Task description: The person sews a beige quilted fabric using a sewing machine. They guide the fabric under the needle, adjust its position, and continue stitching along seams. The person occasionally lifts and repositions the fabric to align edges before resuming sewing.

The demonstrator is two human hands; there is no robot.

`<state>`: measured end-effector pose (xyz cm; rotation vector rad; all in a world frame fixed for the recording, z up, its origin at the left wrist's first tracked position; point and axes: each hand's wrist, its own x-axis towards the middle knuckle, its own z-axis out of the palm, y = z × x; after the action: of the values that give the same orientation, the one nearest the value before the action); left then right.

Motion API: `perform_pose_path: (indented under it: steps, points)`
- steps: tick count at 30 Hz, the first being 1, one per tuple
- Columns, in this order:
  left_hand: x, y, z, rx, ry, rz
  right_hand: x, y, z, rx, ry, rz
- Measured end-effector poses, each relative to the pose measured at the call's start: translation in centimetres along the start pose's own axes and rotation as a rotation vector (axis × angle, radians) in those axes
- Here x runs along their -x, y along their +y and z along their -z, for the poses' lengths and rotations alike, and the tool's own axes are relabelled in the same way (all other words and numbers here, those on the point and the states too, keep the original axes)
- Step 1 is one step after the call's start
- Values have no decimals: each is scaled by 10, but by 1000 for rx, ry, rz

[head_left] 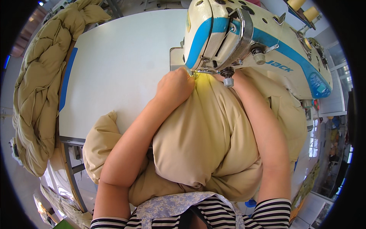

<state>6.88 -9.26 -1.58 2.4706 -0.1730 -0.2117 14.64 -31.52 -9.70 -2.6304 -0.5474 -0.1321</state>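
Beige garment (190, 145) bunches at the sewing machine (263, 38), seemingly mid-seam, remainder unclear; left hand (174, 87) pinches it, right hand (238, 79) partly hidden, grip unclear.

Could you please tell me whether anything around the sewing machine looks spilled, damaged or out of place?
Nothing stands out: no spill or obvious damage shows on the white tabletop or sewing machine. The beige padded fabric bunches between the forearms, which seems merely bulk.

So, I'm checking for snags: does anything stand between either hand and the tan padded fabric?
Nothing visible does at the left hand: it seems to touch the fabric directly. The sewing machine partly hides the right hand, so I cannot tell there.
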Motion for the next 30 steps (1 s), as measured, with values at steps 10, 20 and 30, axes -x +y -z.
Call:
perform_pose_path:
  steps: [10, 20, 30]
  points:
    - [-3, -2, 3, 28, -24, 2, 3, -1, 12, -56, -145, -109]
    - [-4, -3, 2, -2, -40, -7, -1, 0, 6, -155, 43, 23]
    - [-5, -9, -2, -24, -35, -41, -3, 21, -10, -239, 62, 28]
